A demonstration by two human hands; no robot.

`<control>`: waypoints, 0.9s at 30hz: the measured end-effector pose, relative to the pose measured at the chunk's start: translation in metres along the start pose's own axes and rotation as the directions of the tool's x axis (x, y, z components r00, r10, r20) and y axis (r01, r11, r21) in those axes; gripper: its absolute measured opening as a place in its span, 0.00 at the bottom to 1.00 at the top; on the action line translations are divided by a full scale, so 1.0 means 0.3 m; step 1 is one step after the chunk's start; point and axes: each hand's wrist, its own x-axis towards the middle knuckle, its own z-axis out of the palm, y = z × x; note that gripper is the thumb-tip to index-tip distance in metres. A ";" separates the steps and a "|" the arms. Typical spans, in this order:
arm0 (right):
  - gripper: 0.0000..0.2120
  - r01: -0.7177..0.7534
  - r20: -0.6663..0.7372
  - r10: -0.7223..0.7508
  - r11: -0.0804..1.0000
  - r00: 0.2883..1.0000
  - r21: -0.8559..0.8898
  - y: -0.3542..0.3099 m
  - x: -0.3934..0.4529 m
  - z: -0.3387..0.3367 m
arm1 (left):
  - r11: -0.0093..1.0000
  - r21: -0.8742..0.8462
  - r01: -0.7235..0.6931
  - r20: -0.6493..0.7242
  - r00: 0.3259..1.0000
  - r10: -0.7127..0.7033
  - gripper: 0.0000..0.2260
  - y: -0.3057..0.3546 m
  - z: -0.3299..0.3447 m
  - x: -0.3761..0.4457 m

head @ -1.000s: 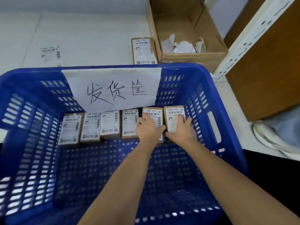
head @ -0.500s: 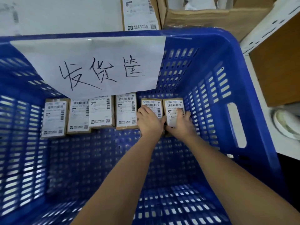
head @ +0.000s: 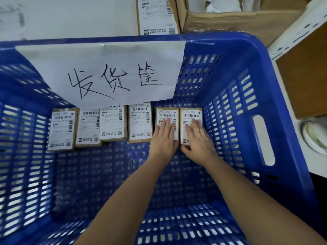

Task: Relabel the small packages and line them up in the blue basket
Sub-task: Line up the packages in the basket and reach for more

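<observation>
- White floor/surface behind a blue basket (head: 230,55); cardboard box (head: 238,22) w/ crumpled paper at top right, one more labelled package (head: 156,15) lying flat just beyond the rim.
- Basket: perforated plastic, slotted walls + bottom, oval handle cut-out in right wall. White paper sign (head: 109,73) w/ handwritten black characters hangs over far wall.
- Six small packages in a row along far wall, side by side, labels up. All brown cardboard, rectangular, white barcode labels.
- Left hand (head: 163,138) palm down, fingers straight and close together, flat on fifth package (head: 167,113); not gripping.
- Right hand (head: 198,140) palm down, fingers slightly spread, pressing flat on sixth package (head: 191,114), nearest right wall; thumb at its near edge.
- Both forearms bare, reaching in from near side. The two pkgs touch each other.
</observation>
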 end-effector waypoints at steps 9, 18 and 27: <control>0.36 0.092 0.067 -0.089 0.994 0.994 -0.052 0.050 0.098 -0.046 | 0.997 -0.029 0.074 -0.029 0.997 -0.074 0.28 0.009 -0.011 0.061; 0.37 0.096 0.095 -0.087 0.991 0.992 -0.088 0.046 0.128 -0.050 | 0.996 -0.043 0.078 0.007 0.997 -0.078 0.28 -0.005 -0.030 0.088; 0.24 0.031 -0.082 -0.040 0.994 0.996 -0.103 -0.064 0.072 -0.213 | 0.998 -0.038 -0.055 -0.055 0.997 0.053 0.27 -0.109 -0.192 0.017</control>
